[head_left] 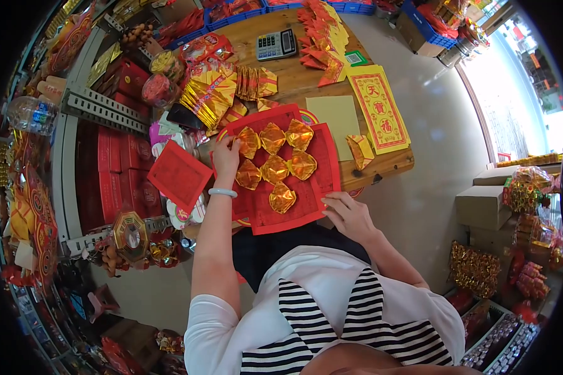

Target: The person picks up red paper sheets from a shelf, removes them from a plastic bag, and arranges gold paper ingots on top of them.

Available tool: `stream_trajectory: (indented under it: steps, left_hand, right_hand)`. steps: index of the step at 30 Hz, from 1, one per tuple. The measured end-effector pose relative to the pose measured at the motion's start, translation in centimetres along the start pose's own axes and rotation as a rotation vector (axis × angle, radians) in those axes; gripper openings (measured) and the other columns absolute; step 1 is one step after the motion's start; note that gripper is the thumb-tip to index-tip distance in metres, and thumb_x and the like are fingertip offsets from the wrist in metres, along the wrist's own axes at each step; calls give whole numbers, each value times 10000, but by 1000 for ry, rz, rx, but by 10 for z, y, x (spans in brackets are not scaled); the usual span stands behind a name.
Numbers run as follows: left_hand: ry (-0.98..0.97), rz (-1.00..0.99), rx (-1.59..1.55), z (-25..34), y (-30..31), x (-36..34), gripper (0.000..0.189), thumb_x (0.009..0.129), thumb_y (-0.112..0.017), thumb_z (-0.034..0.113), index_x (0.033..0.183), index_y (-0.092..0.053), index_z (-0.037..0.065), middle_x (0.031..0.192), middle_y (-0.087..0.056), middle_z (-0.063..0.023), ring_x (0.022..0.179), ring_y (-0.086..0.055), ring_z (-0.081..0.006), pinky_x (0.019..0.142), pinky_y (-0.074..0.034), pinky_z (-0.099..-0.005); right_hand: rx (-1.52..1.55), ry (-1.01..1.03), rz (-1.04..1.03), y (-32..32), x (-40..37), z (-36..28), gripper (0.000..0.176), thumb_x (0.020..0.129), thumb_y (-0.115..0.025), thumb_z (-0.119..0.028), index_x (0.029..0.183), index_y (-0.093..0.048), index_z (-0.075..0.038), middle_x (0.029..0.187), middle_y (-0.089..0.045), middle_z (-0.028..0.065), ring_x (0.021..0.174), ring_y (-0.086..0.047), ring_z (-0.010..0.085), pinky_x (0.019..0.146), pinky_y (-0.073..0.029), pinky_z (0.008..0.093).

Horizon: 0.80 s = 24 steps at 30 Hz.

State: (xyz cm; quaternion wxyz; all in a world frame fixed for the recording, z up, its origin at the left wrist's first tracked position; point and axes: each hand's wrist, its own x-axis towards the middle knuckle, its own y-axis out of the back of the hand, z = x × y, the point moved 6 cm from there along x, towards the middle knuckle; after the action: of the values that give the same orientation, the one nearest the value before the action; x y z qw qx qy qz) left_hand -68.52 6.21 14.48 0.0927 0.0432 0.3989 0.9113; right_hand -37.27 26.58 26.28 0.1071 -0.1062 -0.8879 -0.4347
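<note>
Several gold foil pieces (274, 169) lie grouped on overlapping red sheets (319, 187) at the wooden table's near edge. My left hand (226, 159), with a pale bangle on its wrist, is at the upper left of the sheets, its fingertips against the leftmost upper gold piece (249, 142). Whether it grips that piece is hard to see. My right hand (350, 215) pinches the right edge of the red sheets between thumb and fingers. A separate red square (179, 177) lies left of my left forearm.
On the table (394, 164) are a calculator (276, 45), a yellow printed stack (379, 107), a tan sheet (333, 122), a folded gold piece (360, 151) and folded red-and-gold papers (322, 40). Metal shelving (106, 105) with red boxes stands left; cardboard boxes (483, 206) are right.
</note>
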Motion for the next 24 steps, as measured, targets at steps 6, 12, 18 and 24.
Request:
stream_trajectory:
  steps: [6, 12, 18, 24]
  left_hand:
    - [68, -72, 38, 0, -2, -4, 329, 870, -619, 317, 1058, -684, 55, 1000, -663, -157, 849, -620, -329, 740, -506, -392]
    - [50, -42, 86, -1, 1, -9, 346, 868, -615, 326, 1072, -674, 52, 1025, -660, -155, 882, -622, -337, 756, -509, -398]
    - [1, 19, 117, -14, 11, -13, 365, 868, -624, 332, 1087, -661, 41, 1037, -663, -139, 884, -631, -323, 747, -511, -387]
    - [-4, 10, -107, 16, 27, -43, 302, 876, -645, 271, 1076, -664, 46, 1010, -658, -107, 819, -613, -230, 714, -497, -315]
  right_hand:
    - [8, 10, 1, -2, 4, 2, 274, 815, -688, -104, 1081, -634, -65, 1089, -613, 56, 804, -628, 215, 652, -509, 284]
    - [-69, -49, 44, 3, 14, 22, 245, 846, -655, -140, 1083, -633, -83, 1061, -610, 40, 782, -627, 216, 632, -502, 292]
    - [-184, -431, 49, 8, 32, 116, 246, 873, -622, -204, 1078, -613, -68, 1014, -606, 68, 774, -630, 275, 653, -510, 357]
    - [-438, -680, 77, -2, 34, 241, 292, 845, -670, -229, 1048, -605, -29, 997, -624, 120, 840, -631, 309, 717, -512, 392]
